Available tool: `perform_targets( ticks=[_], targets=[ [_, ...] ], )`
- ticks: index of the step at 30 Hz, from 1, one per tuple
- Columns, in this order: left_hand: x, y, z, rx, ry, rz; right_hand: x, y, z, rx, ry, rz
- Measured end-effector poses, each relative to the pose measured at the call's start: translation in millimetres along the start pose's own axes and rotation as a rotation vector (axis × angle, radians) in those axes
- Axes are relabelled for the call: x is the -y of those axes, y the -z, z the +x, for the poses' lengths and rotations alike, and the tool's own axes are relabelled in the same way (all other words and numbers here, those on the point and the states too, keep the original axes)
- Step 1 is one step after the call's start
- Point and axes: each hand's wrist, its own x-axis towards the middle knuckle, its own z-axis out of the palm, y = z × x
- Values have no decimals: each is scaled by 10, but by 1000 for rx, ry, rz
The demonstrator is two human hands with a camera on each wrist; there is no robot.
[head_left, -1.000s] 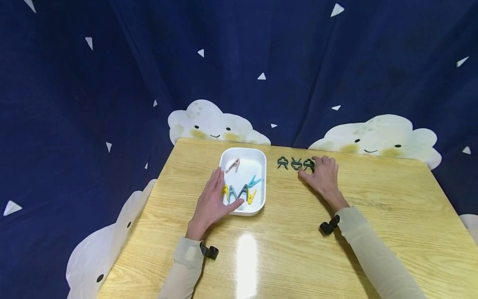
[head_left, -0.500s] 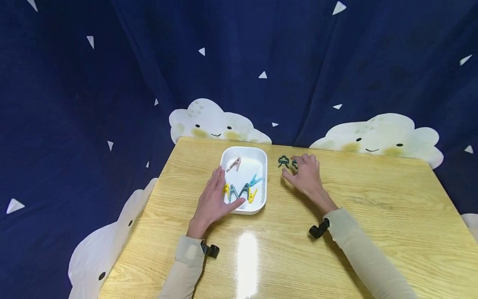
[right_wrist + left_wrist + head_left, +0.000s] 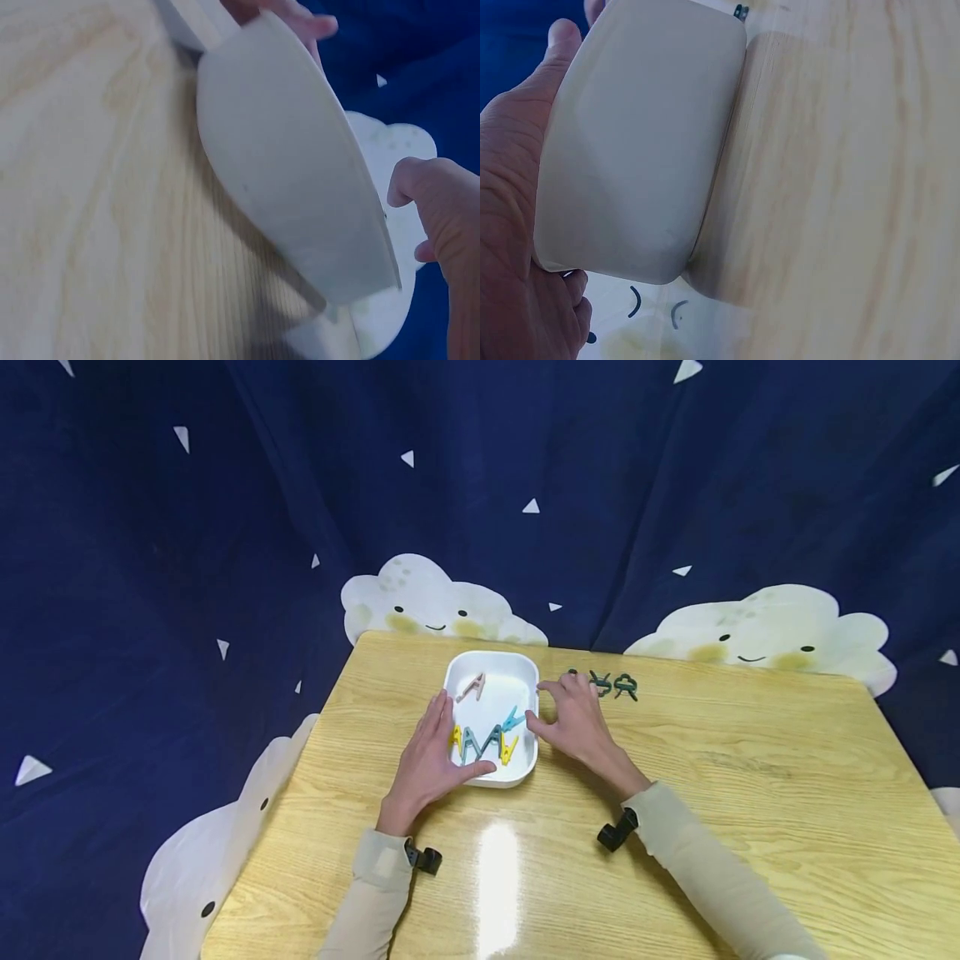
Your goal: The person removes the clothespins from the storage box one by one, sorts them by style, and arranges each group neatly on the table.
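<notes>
A white plastic tray (image 3: 495, 778) holds several clothespins: a pink clothespin (image 3: 472, 687), a light blue one (image 3: 513, 719), yellow ones and grey-green ones. My left hand (image 3: 429, 764) lies along the tray's left side, fingers straight, thumb extended over the near edge. At the tray's right rim is my right hand (image 3: 576, 720), thumb and fingers parted with nothing seen between them; in the right wrist view its thumb (image 3: 411, 184) appears apart from the tray wall. Just beyond that hand lie dark green clips, including a middle clip (image 3: 600, 683) and a right-hand clip (image 3: 626, 686); another is mostly hidden.
The wooden table (image 3: 720, 827) ends at the back against a dark blue curtain (image 3: 480, 468) with white triangles and cloud shapes. A bright light reflection (image 3: 497, 885) lies on the tabletop in front of the tray.
My right hand has moved left past the row of dark green clips to the tray's right rim. The clips stay in their row. My left hand has kept its place at the tray.
</notes>
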Motion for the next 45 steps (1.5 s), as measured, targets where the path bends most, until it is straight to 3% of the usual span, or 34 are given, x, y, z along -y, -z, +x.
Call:
perform_targets(
  ticks=[4, 13, 25, 33, 45],
  targets=[
    [13, 4, -4, 7, -4, 7, 179, -46, 15, 57, 55, -5],
    [23, 15, -6, 3, -22, 8, 579, -236, 82, 291, 183, -17],
    [4, 23, 6, 16, -20, -1, 688, -414, 162, 476, 227, -183],
    [13, 26, -3, 19, -21, 0, 717, -498, 168, 491, 307, -260],
    [-2, 19, 0, 7, -20, -9, 746, -527, 170, 540, 308, -337]
  ],
)
